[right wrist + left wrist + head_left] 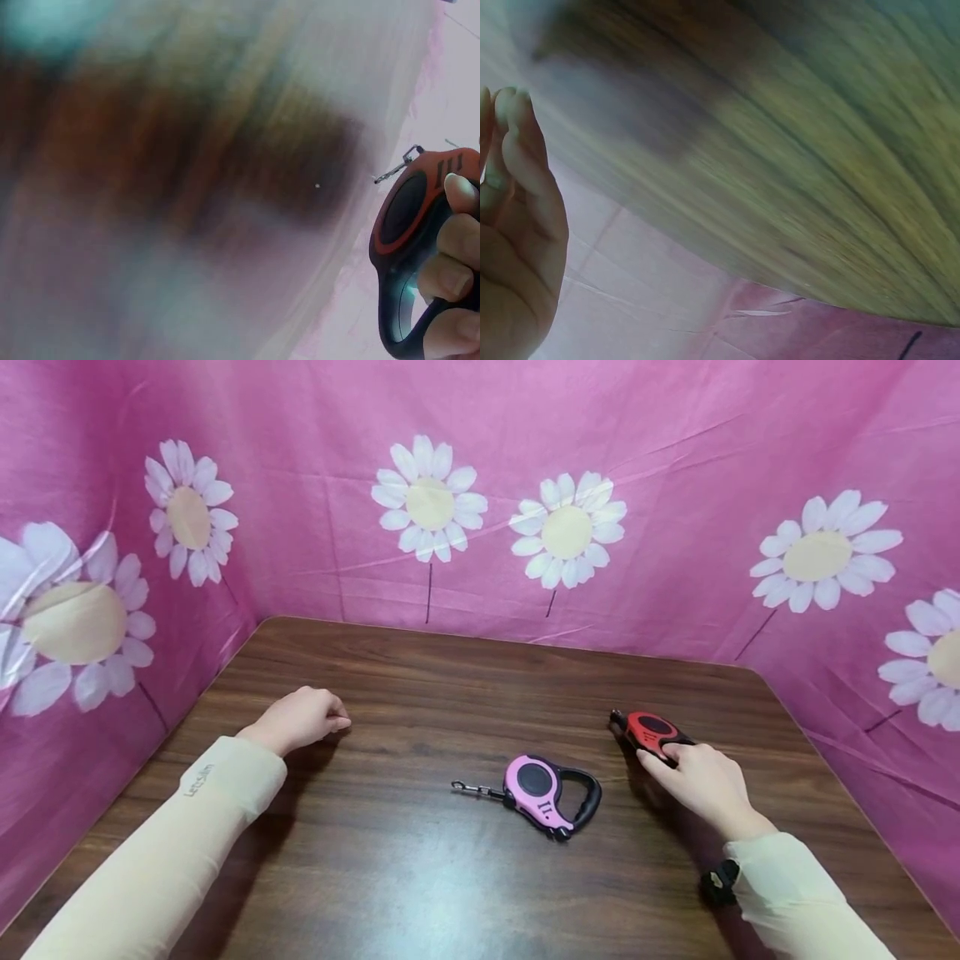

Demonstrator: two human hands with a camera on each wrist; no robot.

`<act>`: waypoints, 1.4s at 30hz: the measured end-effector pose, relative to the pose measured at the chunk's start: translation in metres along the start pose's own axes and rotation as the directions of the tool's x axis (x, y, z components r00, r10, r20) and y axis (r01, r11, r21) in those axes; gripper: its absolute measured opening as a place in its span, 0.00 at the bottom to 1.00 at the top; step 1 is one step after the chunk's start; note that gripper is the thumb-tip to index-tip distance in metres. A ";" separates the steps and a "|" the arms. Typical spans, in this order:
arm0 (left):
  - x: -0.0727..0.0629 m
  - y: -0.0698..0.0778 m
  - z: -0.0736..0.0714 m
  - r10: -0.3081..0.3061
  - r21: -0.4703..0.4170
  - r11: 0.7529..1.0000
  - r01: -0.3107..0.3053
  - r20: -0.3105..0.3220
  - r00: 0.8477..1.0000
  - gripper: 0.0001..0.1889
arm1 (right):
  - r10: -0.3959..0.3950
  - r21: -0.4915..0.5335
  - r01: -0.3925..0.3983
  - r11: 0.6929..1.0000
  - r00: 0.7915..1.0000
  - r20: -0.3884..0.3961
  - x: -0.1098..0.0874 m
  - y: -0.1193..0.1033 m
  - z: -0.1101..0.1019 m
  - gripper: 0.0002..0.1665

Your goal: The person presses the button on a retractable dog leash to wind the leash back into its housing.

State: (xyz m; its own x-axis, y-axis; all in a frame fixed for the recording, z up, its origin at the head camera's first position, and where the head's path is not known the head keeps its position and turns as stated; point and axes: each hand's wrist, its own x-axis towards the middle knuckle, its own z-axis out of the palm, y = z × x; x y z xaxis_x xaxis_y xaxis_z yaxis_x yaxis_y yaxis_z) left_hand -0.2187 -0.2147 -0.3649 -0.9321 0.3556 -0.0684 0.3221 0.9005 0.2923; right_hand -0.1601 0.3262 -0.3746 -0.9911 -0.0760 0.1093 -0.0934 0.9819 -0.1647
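Note:
A red-and-black retractable dog leash [647, 731] is held in my right hand [707, 783] over the right side of the table. In the right wrist view, the fingers [448, 279] curl through the loop handle of this leash [405, 206], and a small metal clip [397, 165] sticks out at its top. A pink-and-black retractable leash [534, 781] lies flat near the middle, its metal clip [476, 789] pointing left and its black handle to the right. My left hand [300, 718] is at the left with loosely bent fingers and nothing in it.
The brown wood-grain table [405, 693] has rounded far corners. Pink cloth [315, 502] printed with white daisies hangs behind it and along both sides. A black band [720, 883] is on the right wrist.

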 end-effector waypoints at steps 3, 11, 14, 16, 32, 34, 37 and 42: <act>0.003 0.005 0.001 0.004 0.010 1.000 -0.004 -0.005 1.000 0.08 | -0.011 -0.003 0.011 1.000 1.000 -0.006 0.001 -0.001 -0.003 0.27; 0.006 0.011 0.000 -0.005 0.011 1.000 0.005 -0.013 1.000 0.09 | -0.022 0.000 0.022 1.000 1.000 -0.010 0.003 -0.003 -0.005 0.27; 0.006 0.015 0.002 -0.001 0.006 1.000 0.001 -0.009 1.000 0.10 | -0.023 0.006 0.023 1.000 1.000 -0.020 0.004 -0.005 -0.004 0.27; 0.006 0.017 0.003 0.000 0.001 1.000 0.000 -0.003 1.000 0.10 | -0.026 0.005 0.026 1.000 0.999 -0.026 0.004 -0.005 -0.002 0.27; 0.012 0.037 0.013 0.010 -0.029 1.000 -0.009 0.015 1.000 0.12 | -0.046 0.000 0.046 0.999 0.999 -0.007 0.003 -0.006 0.002 0.26; 0.012 0.039 0.014 0.012 -0.037 0.999 -0.012 0.015 1.000 0.11 | -0.049 -0.003 0.049 0.999 0.999 0.007 0.003 -0.006 0.003 0.26; 0.012 0.040 0.016 0.022 -0.048 0.999 -0.021 0.011 1.000 0.11 | -0.056 -0.011 0.056 0.998 0.998 0.025 0.002 -0.006 0.004 0.25; 0.013 0.046 0.023 0.035 -0.076 0.997 -0.033 0.015 0.999 0.11 | -0.067 -0.013 0.068 0.998 0.996 0.054 0.001 -0.006 0.006 0.26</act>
State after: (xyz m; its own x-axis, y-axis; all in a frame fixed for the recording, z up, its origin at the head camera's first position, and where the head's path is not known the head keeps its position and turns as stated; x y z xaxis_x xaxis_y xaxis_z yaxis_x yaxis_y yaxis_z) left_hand -0.2122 -0.1634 -0.3744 -0.9178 0.3902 -0.0727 0.3393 0.8663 0.3665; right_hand -0.1612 0.3189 -0.3795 -0.9862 -0.1509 0.0675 -0.1593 0.9767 -0.1441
